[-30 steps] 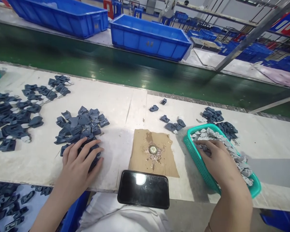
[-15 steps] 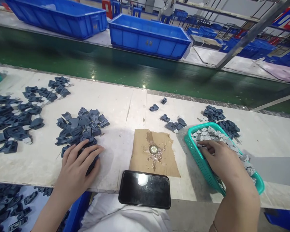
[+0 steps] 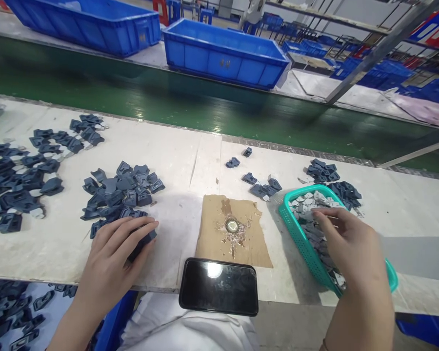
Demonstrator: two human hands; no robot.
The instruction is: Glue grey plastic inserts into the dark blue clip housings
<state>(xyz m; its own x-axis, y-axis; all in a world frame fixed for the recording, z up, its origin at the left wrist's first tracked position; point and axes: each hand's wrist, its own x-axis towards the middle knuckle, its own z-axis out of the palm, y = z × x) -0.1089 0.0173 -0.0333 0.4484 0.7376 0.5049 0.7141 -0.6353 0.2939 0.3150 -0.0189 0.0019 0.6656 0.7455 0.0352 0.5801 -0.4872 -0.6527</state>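
My left hand [image 3: 119, 253] is curled round a dark blue-grey moulded plastic part [image 3: 150, 237] at the near side of a pile of similar parts [image 3: 126, 187]. My right hand [image 3: 351, 241] hovers over a green perforated basket [image 3: 296, 239] filled with small light-grey pieces [image 3: 316, 234]. Its thumb and forefinger are pinched together over the basket's left half, and a light-grey piece seems to sit at their tips. Between the hands lies a square of brown cardboard [image 3: 212, 234] with a small round metallic item [image 3: 232, 225] in a wet, glittering patch.
A black phone [image 3: 219, 287] lies at the table's near edge. More dark parts spread over the far left [image 3: 25, 175], with smaller groups [image 3: 265, 187] behind the basket. Beyond the green strip [image 3: 190, 102] stand large blue crates [image 3: 225, 58]. Below left, a bin holds more parts [image 3: 14, 312].
My right hand has lifted out of the grey pieces and is higher above the basket. My left hand has drawn slightly toward me, away from the pile, with the dark part in it.
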